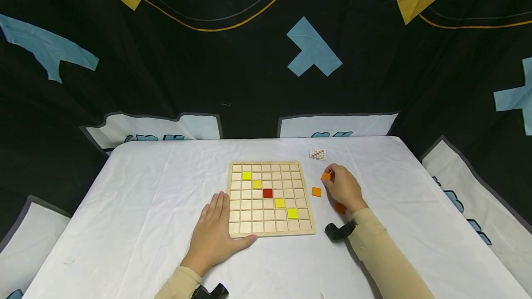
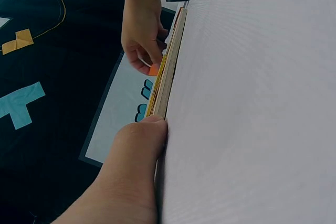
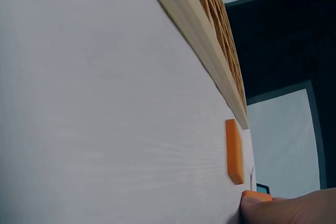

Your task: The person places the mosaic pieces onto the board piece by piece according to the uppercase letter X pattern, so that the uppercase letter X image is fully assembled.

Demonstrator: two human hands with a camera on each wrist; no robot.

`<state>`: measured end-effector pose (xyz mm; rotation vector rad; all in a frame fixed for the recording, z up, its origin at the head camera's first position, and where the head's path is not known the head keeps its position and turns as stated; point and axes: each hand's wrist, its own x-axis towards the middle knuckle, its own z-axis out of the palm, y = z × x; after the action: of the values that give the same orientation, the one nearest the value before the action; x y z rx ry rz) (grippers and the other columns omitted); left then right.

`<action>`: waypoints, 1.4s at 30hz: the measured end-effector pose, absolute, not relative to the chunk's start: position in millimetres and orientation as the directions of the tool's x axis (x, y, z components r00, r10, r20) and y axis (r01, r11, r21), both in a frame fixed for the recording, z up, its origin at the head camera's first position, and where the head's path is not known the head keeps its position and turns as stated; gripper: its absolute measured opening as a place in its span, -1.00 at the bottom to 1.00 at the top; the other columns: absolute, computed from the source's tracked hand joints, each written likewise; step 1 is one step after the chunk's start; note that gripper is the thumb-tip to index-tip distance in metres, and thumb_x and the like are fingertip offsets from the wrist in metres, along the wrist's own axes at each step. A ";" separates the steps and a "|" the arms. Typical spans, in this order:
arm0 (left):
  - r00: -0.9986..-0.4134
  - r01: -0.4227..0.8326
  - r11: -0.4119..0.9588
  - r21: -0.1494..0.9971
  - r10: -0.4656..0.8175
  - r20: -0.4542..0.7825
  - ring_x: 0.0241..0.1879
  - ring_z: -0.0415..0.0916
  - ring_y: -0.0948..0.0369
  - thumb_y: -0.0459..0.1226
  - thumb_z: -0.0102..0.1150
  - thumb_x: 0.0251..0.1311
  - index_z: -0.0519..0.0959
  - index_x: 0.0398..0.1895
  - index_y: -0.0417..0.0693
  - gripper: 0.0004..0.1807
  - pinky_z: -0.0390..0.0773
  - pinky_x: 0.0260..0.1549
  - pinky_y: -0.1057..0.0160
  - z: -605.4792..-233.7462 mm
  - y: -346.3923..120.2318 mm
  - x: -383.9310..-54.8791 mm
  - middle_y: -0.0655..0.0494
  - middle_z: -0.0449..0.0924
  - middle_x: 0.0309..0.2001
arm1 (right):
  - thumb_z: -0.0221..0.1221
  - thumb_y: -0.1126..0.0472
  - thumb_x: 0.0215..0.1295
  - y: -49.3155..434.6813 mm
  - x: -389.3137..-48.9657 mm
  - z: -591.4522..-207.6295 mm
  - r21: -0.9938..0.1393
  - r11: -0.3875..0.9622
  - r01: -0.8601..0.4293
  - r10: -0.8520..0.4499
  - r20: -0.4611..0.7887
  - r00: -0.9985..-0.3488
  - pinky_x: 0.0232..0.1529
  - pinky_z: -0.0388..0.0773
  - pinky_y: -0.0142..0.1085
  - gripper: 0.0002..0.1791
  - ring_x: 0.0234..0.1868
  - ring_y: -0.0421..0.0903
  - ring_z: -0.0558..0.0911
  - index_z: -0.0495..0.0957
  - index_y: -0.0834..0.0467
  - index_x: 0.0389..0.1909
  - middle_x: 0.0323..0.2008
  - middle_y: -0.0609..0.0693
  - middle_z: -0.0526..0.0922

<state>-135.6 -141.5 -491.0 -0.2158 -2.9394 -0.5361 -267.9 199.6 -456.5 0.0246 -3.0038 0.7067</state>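
A wooden grid board (image 1: 245, 216) lies on the table, with several yellow tiles and one red tile (image 1: 268, 193) set in a diagonal across its cells. My left hand (image 1: 214, 236) rests at the board's near left corner, fingers straight along the left side and thumb against the near edge. To the right of the board, my right hand (image 1: 344, 188) pinches an orange tile (image 1: 326, 176) between thumb and fingers. A second orange tile (image 1: 316, 192) lies between that hand and the board. Partly hidden beneath the right wrist is a darker orange-red tile (image 1: 340, 208).
A small card with a coloured grid pattern (image 1: 317, 153) lies beyond the right hand. White cloth (image 1: 137, 206) covers the table. Dark curtains with blue and yellow shapes (image 1: 313, 47) hang behind it.
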 end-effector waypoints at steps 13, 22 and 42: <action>-0.981 0.160 0.917 0.364 0.108 0.159 0.59 -0.12 -0.08 0.60 0.07 -0.18 -0.01 0.54 -0.34 0.47 -0.01 0.52 -0.09 -492.0 -141.0 -135.6 -0.21 -0.04 0.57 | 0.23 0.15 0.37 154.1 -276.0 -450.9 -0.599 0.785 -0.158 -0.127 0.094 -0.988 -0.27 0.48 -0.25 -0.86 -0.26 -0.05 0.59 0.59 0.00 -0.09 -0.20 0.00 0.67; -0.982 0.159 0.918 0.362 0.109 0.155 0.58 -0.11 -0.09 0.59 0.08 -0.18 0.00 0.54 -0.35 0.46 0.00 0.52 -0.10 -491.7 -138.8 -135.5 -0.22 -0.02 0.57 | 0.28 0.17 0.33 124.3 -279.3 -454.8 -0.594 0.768 -0.240 -0.217 0.111 -0.970 -0.22 0.47 -0.24 -0.88 -0.31 -0.09 0.51 0.62 -0.03 -0.15 -0.34 -0.08 0.62; -0.983 0.155 0.921 0.357 0.108 0.150 0.59 -0.12 -0.09 0.59 0.09 -0.18 -0.02 0.54 -0.35 0.47 0.01 0.52 -0.11 -487.2 -140.8 -134.6 -0.21 -0.05 0.57 | 0.26 0.17 0.34 126.4 -276.8 -450.3 -0.571 0.770 -0.286 -0.315 0.049 -0.948 -0.21 0.45 -0.25 -0.71 -0.26 -0.10 0.49 0.70 0.04 0.06 -0.19 -0.05 0.57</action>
<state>-134.6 -140.8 -487.2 -0.2028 -2.9540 -0.5642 -276.8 126.4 -450.3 0.5097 -3.0014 0.9560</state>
